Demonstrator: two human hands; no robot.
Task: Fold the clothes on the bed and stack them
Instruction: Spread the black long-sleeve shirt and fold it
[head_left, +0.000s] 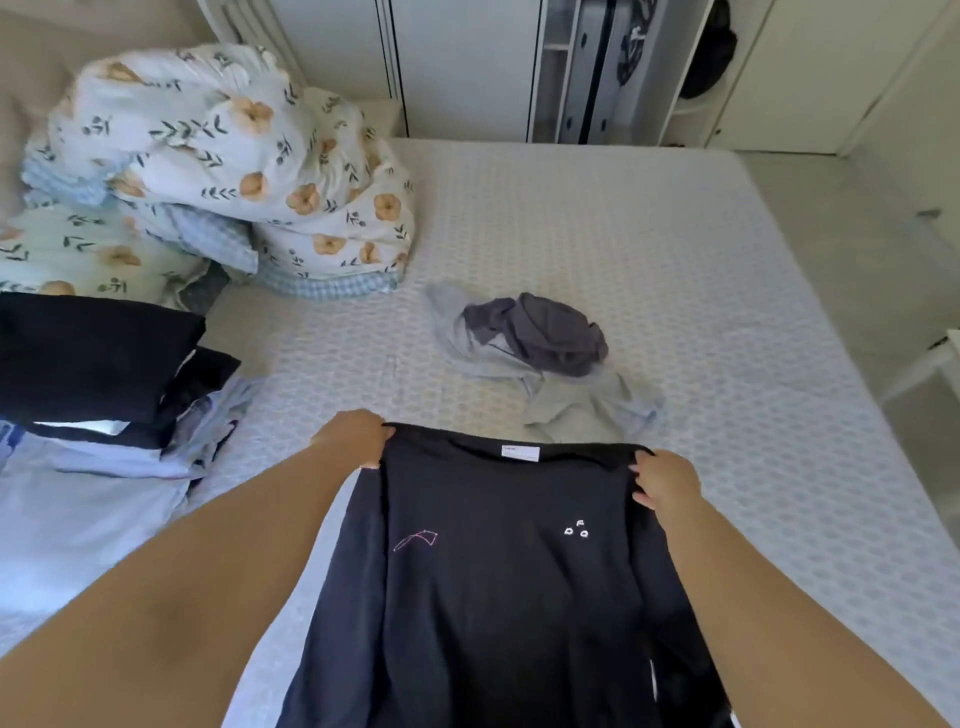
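Two hands: left hand (350, 439) and right hand (665, 480) each grip a shoulder of one dark navy top (498, 571), held spread above the bed's near edge.
Top: white neck label, small pink and white stitched marks on the chest.
Unfolded: one grey crumpled heap (540, 358) mid-bed.
Stack: dark and pale blue folded clothes (98, 395) at left.
Bed: patterned white sheet (649, 249); floral bedding (218, 156) piled behind; wardrobe (467, 62) beyond.

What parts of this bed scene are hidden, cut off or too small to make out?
Head view only:
- Dark shirt: hem cut off by bottom edge.
- White neck label: print too small.
- Folded stack: runs past left edge.
- Grey clothes pile: crumpled, garment count unclear.
- Left hand, right hand: fingertips hidden behind fabric.
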